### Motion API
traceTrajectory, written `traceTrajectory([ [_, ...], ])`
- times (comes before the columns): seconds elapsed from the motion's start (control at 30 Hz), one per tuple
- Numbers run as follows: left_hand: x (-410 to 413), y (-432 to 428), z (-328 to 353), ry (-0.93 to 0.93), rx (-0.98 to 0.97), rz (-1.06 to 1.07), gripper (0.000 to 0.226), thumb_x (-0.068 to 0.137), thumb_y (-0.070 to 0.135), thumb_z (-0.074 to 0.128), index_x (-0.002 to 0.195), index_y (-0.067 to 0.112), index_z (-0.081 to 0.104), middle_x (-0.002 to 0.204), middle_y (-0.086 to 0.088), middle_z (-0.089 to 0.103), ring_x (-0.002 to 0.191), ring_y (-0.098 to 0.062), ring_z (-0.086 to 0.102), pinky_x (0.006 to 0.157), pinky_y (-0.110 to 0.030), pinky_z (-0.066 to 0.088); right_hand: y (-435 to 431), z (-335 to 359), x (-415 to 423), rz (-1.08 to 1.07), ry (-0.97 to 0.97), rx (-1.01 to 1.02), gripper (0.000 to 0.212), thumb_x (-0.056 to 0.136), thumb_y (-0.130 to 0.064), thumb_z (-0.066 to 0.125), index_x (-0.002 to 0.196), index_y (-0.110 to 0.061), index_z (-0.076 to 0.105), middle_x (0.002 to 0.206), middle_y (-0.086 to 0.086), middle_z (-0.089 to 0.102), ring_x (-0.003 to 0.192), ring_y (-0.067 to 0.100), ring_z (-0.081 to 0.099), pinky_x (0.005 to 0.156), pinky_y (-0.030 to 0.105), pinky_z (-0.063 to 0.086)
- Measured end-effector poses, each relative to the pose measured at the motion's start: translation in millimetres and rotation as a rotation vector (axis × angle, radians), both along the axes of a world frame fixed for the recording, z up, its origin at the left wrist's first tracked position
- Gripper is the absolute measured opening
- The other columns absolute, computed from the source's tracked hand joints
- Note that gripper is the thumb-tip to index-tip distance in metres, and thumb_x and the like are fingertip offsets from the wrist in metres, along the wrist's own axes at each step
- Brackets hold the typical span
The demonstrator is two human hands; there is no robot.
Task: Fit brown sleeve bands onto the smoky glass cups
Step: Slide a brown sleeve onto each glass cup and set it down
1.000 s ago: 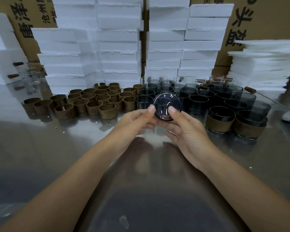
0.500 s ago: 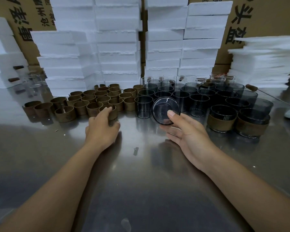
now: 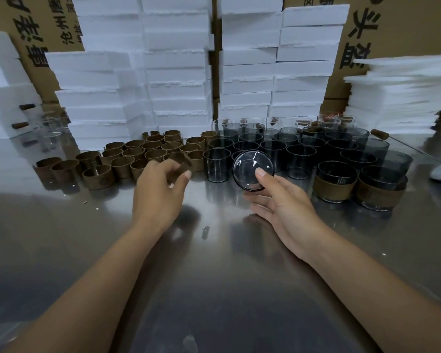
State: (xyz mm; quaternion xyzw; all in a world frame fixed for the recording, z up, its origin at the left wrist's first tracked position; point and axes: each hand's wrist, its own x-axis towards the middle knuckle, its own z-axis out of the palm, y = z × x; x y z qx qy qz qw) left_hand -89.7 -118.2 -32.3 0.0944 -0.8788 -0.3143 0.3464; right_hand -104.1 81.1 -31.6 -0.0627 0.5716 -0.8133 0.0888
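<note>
sleeve bands [image 3: 138, 159] left of bare cups [image 3: 278, 146], banded cups [image 3: 357, 184] right, foam stacks [image 3: 178, 72] behind

The bench [image 3: 87, 250] is shiny smooth metal. The cups [image 3: 301, 159] are dark shiny glass. The bands [image 3: 127, 164] beside them look brown and matt.
</note>
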Motion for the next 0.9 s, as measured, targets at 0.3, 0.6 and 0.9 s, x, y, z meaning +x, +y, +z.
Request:
traceTrajectory([
  [0.3, 23, 56, 19, 0.283, 0.029, -0.431, 0.009, 0.088, 0.013, 0.065, 0.093, 0.006, 0.068, 0.116, 0.001, 0.058, 0.110, -0.011, 0.057, 0.095, -0.028, 0.047, -3, 0, 0, -0.022, 0.016, -0.037, 0.011, 0.089, -0.024, 0.064, 0.080, -0.018, 0.067, 0.069, -0.004, 0.061, 0.073, 0.012, 0.057, 0.075, 0.032, 0.057],
  [0.6, 30, 69, 18, 0.363, 0.040, -0.520, 0.009, 0.084, 0.019, 0.064, 0.092, 0.015, 0.065, 0.119, 0.005, 0.058, 0.114, -0.005, 0.055, 0.094, -0.029, 0.048, -6, 2, 4, 0.116, -0.070, -0.250, 0.007, 0.082, -0.019, 0.069, 0.086, -0.017, 0.075, 0.077, 0.002, 0.066, 0.071, 0.011, 0.063, 0.070, 0.028, 0.059],
  [0.9, 33, 74, 16, 0.323, 0.124, -0.565, 0.062, 0.076, 0.023, 0.073, 0.130, 0.021, 0.044, 0.119, 0.019, 0.054, 0.117, 0.003, 0.051, 0.098, -0.016, 0.042, -8, 12, 12, 0.136, -0.199, -0.388, 0.031, 0.085, -0.045, 0.060, 0.080, -0.020, 0.077, 0.089, 0.006, 0.069, 0.094, 0.019, 0.063, 0.078, 0.031, 0.056],
])
